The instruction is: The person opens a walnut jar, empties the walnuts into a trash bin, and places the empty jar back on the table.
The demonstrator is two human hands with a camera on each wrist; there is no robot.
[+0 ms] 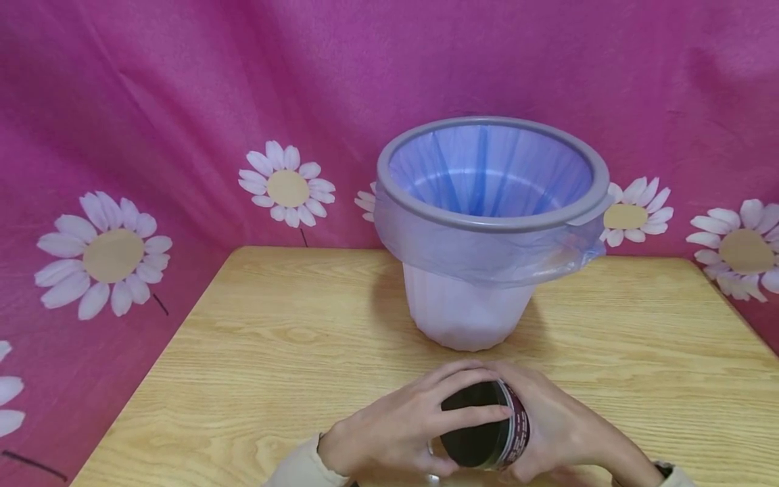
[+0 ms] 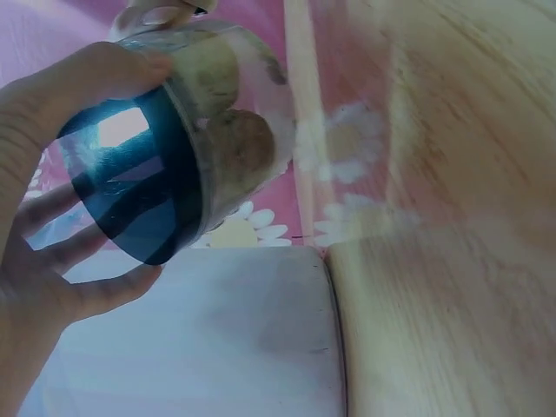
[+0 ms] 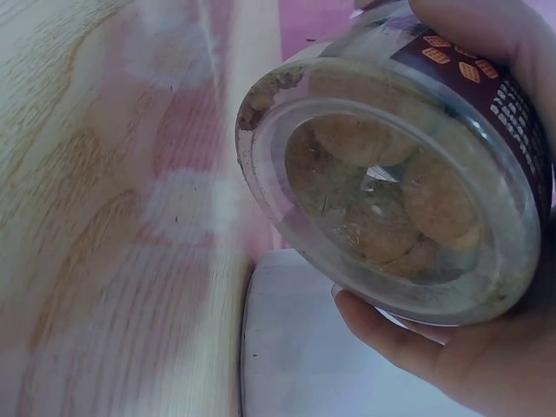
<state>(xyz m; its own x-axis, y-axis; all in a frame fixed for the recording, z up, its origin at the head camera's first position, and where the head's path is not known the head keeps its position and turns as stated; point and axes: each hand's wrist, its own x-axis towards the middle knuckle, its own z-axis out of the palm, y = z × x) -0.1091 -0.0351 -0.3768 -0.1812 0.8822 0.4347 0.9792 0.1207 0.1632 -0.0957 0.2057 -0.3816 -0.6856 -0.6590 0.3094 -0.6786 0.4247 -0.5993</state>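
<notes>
A clear plastic jar [image 3: 512,252] with a dark lid [image 1: 475,439] is held tilted between both hands, above the near part of the table. Round brown pieces, perhaps cookies [image 3: 382,234], show through its bottom, with crumbs beside them. My left hand [image 1: 395,426] grips the lid, its fingers spread across the top and round the rim. My right hand [image 1: 560,419] is wrapped round the jar's body, over a dark red label [image 1: 520,433] with waffle-like pictures. From the left wrist view, the lid [image 2: 139,182] appears seated on the jar.
Beyond the hands stands a white bin [image 1: 468,318] with a grey rim [image 1: 493,222]. A bluish translucent bag [image 1: 475,260] lines it and hangs over the outside. The wooden table [image 1: 274,352] meets a magenta cloth [image 1: 304,67] with white daisies at the back and left.
</notes>
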